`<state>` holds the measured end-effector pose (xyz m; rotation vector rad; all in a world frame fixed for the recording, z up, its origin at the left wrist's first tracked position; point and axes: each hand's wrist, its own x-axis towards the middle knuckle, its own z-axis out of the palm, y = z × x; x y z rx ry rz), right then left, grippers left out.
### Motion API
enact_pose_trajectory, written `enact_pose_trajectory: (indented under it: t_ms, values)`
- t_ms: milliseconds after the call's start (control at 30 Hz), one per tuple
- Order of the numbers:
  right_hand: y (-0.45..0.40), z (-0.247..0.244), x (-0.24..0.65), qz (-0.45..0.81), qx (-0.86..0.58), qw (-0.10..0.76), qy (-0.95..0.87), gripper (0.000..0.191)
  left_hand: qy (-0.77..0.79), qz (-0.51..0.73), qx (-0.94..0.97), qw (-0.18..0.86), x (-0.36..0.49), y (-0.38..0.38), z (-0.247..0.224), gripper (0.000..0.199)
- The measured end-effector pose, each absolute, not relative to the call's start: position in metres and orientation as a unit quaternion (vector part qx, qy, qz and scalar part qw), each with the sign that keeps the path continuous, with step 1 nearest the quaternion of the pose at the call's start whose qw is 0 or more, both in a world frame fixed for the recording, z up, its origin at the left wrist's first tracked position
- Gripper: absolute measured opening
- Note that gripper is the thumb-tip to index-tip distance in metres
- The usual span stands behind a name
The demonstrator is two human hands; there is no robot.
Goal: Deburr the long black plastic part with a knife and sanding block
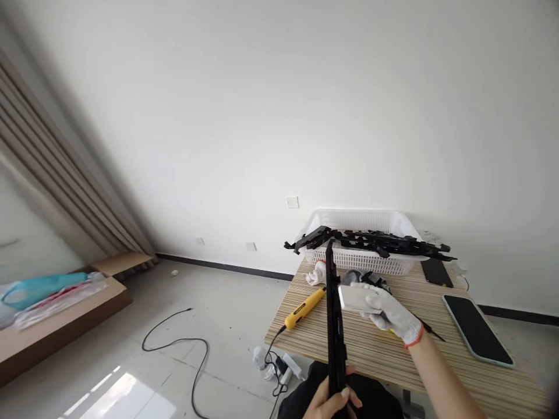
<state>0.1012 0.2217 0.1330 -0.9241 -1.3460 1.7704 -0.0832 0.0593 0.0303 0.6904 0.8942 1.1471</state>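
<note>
My left hand (326, 402), bare, is closed around the lower end of a long black plastic strip (335, 320), which stands nearly upright above my lap. My right hand (388, 307) wears a white knit glove with an orange cuff. Its fingers grip a flat white rectangular piece (353, 298), whose left edge is close to the strip's side; contact cannot be made out. A yellow corded hand tool (304, 309) lies on the table left of the strip. Behind the gloved hand is some grey and black material (362, 279), partly hidden.
A white plastic basket (345, 256) with several black plastic strips (379, 241) across it stands at the table's (437, 355) back. A phone (478, 330), a dark device (437, 272) and a crumpled glove (315, 274) lie nearby. Cables (205, 343) run over the floor; cardboard boxes (87, 314) are left.
</note>
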Motion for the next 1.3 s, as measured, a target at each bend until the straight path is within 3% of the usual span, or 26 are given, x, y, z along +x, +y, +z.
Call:
enact_pose_trajectory:
  t_ms: [267,400,500,633,900,1300]
  values:
    - [0.228,0.11,0.097,0.66,-0.374,0.409,-0.507,0.076,0.503,0.591,0.329,0.538,-0.078,0.061,0.048,0.048]
    - [0.219,0.12,0.108,0.657,-0.385,0.413,-0.499,0.076,0.54,0.559,0.412,0.476,-0.076,0.052,0.058,0.048]
    - [0.202,0.131,0.128,0.639,-0.416,0.416,-0.495,0.077,0.536,0.532,0.442,0.485,-0.073,0.046,0.069,0.046]
    - [0.163,0.139,0.161,0.577,-0.47,0.48,-0.464,0.056,0.532,0.538,0.45,0.475,-0.068,0.037,0.086,0.043]
    - [0.099,0.143,0.186,0.598,-0.46,0.452,-0.476,0.041,0.545,0.588,0.369,0.471,-0.033,0.023,0.112,0.03]
    - [0.11,0.177,0.185,0.584,-0.45,0.481,-0.474,0.042,0.459,0.701,0.184,0.514,0.039,0.046,0.153,0.026]
